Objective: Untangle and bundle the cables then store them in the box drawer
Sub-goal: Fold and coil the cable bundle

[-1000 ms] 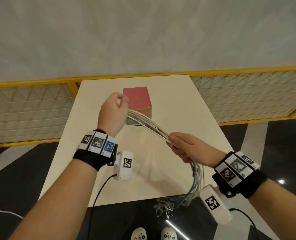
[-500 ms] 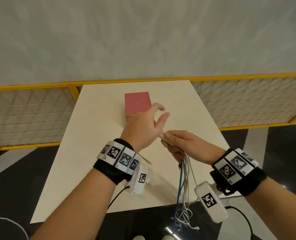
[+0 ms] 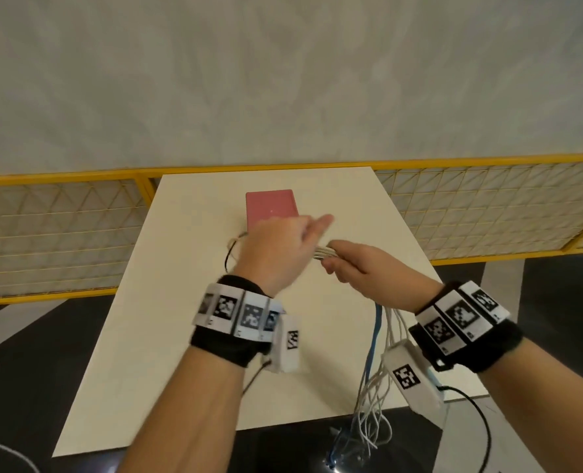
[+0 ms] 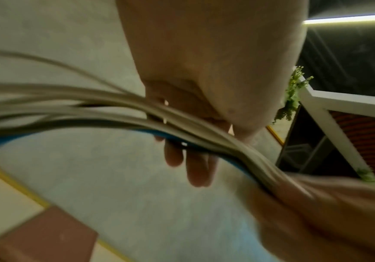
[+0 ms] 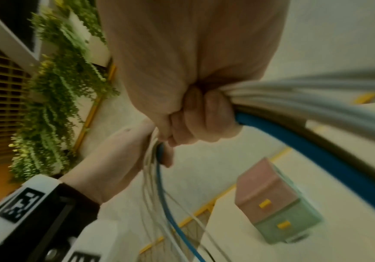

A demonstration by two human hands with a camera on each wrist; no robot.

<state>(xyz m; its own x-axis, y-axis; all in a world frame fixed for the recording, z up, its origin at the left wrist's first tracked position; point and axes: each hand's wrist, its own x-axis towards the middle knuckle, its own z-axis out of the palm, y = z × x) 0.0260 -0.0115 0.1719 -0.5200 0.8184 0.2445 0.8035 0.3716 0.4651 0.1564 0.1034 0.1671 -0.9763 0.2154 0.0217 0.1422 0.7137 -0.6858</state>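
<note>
A bundle of white cables with one blue cable (image 3: 322,252) sticks out of my right hand (image 3: 358,268), which grips it in a fist (image 5: 204,115) above the table. The loose ends (image 3: 373,353) hang down past the table's front edge. My left hand (image 3: 283,247) is right beside the fist, with its fingers (image 4: 197,170) straight. The cables (image 4: 114,109) run between its thumb and fingers. The box (image 3: 271,208) has a pink top and stands beyond the hands. In the right wrist view the box (image 5: 271,200) shows a pink and a green drawer, both closed, each with a yellow handle.
The cream table (image 3: 181,336) stands against a yellow mesh fence (image 3: 61,233) and a pale wall. A thin dark cable loop (image 3: 229,254) lies on the table left of my left hand. The floor below the table's front edge is dark.
My left hand left the far end of the bundle near the box and came back to my right hand, fingers now straight. The cables now hang straight down from my right fist.
</note>
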